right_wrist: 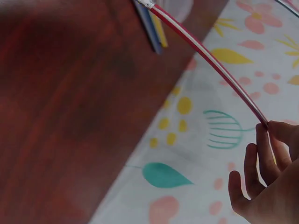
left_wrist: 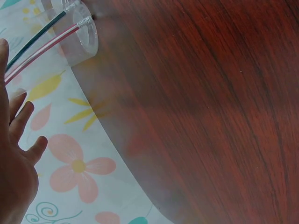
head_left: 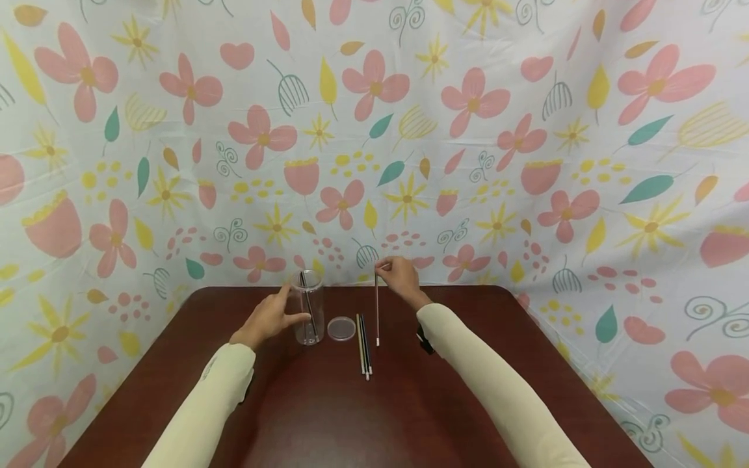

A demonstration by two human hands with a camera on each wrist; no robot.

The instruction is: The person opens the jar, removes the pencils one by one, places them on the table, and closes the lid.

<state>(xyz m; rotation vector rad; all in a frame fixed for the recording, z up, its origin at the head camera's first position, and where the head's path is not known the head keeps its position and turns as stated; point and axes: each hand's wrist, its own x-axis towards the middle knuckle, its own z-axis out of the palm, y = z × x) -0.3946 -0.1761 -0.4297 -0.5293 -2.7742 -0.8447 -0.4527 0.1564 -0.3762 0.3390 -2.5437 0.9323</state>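
Head view: at lower centre, the right hand (head_left: 401, 277) pinches a red-and-white striped pencil (head_left: 377, 312); left of it, the left hand (head_left: 270, 317) holds a clear cylindrical jar (head_left: 318, 302) on the reddish-brown counter (head_left: 328, 416).

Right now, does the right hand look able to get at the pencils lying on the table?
Probably yes: nothing covers the loose pencils, and the right hand is raised just to their right. It pinches a red-and-white pencil, though, so that would likely need setting down first.
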